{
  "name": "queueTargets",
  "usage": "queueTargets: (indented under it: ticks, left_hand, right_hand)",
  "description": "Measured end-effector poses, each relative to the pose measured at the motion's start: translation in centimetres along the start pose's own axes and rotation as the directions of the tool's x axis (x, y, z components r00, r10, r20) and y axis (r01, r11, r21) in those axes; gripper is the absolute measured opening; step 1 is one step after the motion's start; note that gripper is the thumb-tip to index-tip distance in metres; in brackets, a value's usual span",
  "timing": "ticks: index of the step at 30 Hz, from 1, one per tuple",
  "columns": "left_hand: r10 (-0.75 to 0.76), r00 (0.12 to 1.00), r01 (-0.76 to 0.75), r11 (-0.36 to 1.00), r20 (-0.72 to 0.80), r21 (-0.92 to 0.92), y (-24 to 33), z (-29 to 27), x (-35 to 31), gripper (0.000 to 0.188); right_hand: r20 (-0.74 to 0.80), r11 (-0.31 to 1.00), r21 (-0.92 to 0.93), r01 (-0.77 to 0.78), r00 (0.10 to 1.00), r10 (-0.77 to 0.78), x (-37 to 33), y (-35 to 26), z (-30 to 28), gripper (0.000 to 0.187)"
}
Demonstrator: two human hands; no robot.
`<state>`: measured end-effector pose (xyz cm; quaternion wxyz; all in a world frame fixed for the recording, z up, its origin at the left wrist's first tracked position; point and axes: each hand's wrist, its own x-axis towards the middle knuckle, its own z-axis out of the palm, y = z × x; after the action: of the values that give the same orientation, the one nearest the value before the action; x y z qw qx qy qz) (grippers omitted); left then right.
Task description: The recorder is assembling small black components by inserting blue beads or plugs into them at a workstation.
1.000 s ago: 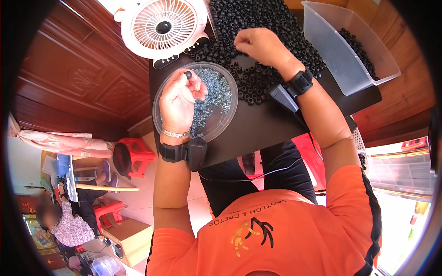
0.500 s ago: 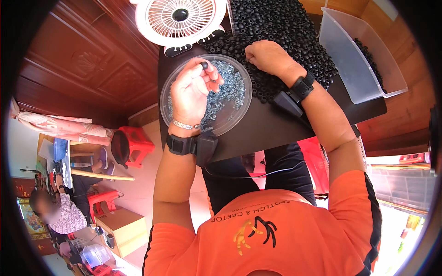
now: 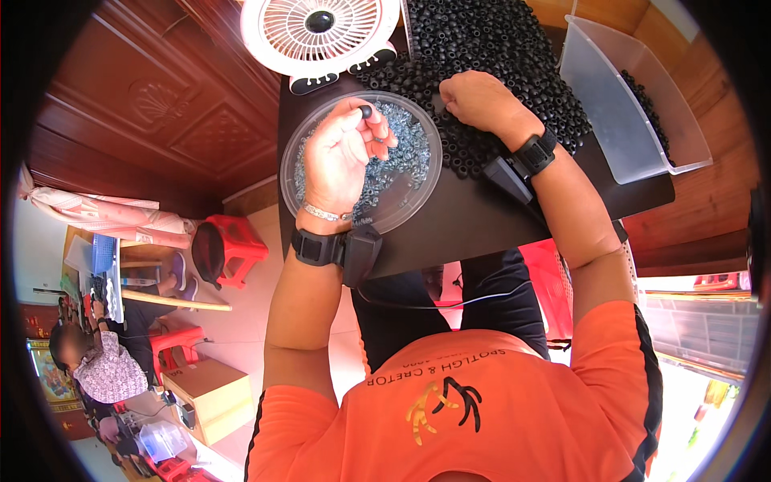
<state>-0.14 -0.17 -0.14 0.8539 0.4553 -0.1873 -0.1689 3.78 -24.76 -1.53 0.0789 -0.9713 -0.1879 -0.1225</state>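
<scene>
My left hand [image 3: 336,165] is raised palm up over a round clear tub [image 3: 399,218]. Its thumb and index finger pinch a small round black piece [image 3: 366,112], while the other fingers curl loosely. Many small clear bluish plastic pieces [image 3: 414,157] lie in the tub beneath. To the right, my right hand [image 3: 491,104] rests at the near edge of a large heap of black ring-like pieces [image 3: 502,40], knuckles up. Its fingers are curled in and their tips are mostly hidden, so whether they hold a piece cannot be seen.
A white fan [image 3: 320,56] stands behind the tub. On the right of the dark table [image 3: 450,241] is a clear plastic bin [image 3: 614,112] with more black pieces. Far left are a red stool [image 3: 241,251], a cardboard box [image 3: 207,394] and another person [image 3: 112,369] seated at work.
My left hand has shifted slightly right and up, still pinching the black piece. My right hand has moved a little to the right along the heap's edge.
</scene>
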Motion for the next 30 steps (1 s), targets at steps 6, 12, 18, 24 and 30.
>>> queueTargets:
  ticks: [6, 12, 18, 24, 30]
  left_hand:
    - [-0.061, 0.994, 0.057, 0.997, 0.086, 0.053, -0.5, 0.0, -0.2, 0.024]
    - [-0.068, 0.986, 0.059, 0.996, 0.154, 0.06, -1.1, 0.7, -0.3, 0.027]
    - [-0.032, 0.988, 0.028, 0.999, 0.152, 0.027, -1.1, 0.3, -0.2, 0.029]
    - [-0.069, 0.984, 0.059, 0.996, 0.166, 0.061, -1.0, 0.3, -0.1, 0.028]
    - [-0.095, 0.977, 0.08, 0.993, 0.192, 0.083, -1.2, 0.9, -0.3, 0.021]
  right_hand:
    - [-0.08, 0.523, 0.852, -0.001, 0.988, 0.133, -0.1, -3.3, -1.9, 0.013]
    - [-0.148, 0.116, 0.983, 0.14, 0.987, 0.065, -1.5, -7.1, -2.6, 0.015]
    - [-0.122, 0.209, 0.97, 0.122, 0.992, -0.009, -1.5, -6.6, -2.8, 0.015]
    - [-0.065, 0.191, 0.979, 0.078, 0.995, -0.071, -1.5, -6.1, -3.2, 0.014]
    - [0.013, 0.157, 0.987, 0.019, 0.981, -0.195, -1.6, -5.3, -3.7, 0.017]
